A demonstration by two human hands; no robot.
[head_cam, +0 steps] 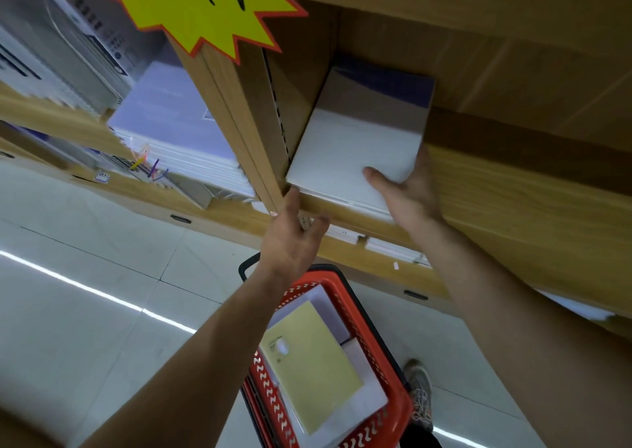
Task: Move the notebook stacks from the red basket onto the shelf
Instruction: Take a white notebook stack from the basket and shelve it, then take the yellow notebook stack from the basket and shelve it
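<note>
Right hand (407, 191) is gripping the white notebook stack (355, 146) at its near right corner, thumb lying on the top cover, fingers wrapping along the right side. The stack is sitting flat on the wooden shelf (513, 191), pushed against the upright divider (253, 112) on its left, with the near edge roughly level with the shelf lip. The far part of the top cover is looking dark purple, in shadow.

Left hand (290, 235) is hovering at the shelf's front edge just below the stack's near left corner, thumb pointing up, fingers loosely curled, holding nothing; can't tell whether the thumb is touching the stack.

Red basket (359, 317) is sitting low on the tiled floor (85, 276), under the arms. A yellow notebook (314, 362) is lying on top of white stacks inside it.

Another notebook pile (178, 129) is resting in the compartment left of the divider. A yellow starburst sign (191, 6) is hanging at the top. A shoe (420, 389) is showing right of the basket.
</note>
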